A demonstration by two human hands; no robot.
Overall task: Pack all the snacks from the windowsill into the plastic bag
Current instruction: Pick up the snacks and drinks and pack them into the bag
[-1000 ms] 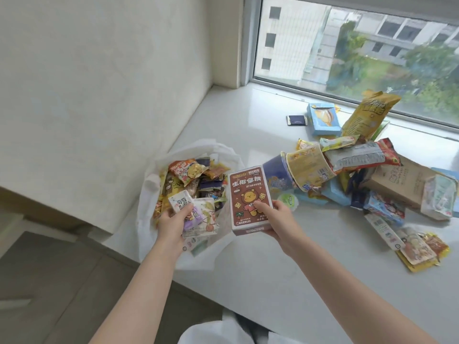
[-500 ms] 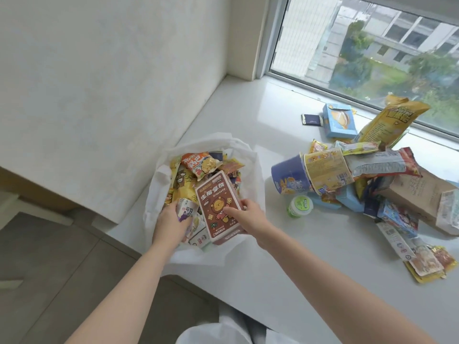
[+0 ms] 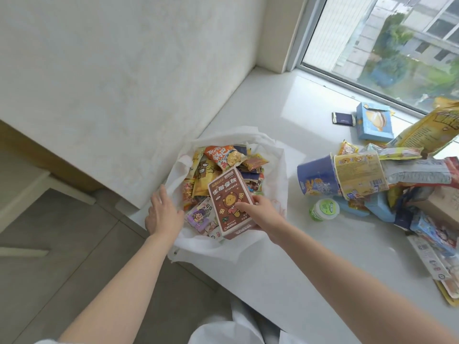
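Right hand (image 3: 263, 214) grips brown bear box (image 3: 229, 202) atop snacks in white plastic bag (image 3: 275, 170); fingers mostly hidden beneath. Left hand (image 3: 162, 214) flat, fingers together, on bag rim. Snack pile (image 3: 387, 184) on windowsill (image 3: 285, 115), cut off right.

A home: snack-strewn windowsill (image 3: 285, 135) facing apartment blocks.

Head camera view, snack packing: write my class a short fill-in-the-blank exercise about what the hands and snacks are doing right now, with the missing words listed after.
1. The right hand holds a brown box printed with a cartoon ____.
2. That box sits over the open white ____, already on top of other snacks.
3. The left hand rests flat on the bag's rim, holding ____.
4. The small tub with the green lid lies on the windowsill beside a ____ cup lying on its side.

Missing words: bear; plastic bag; nothing; blue
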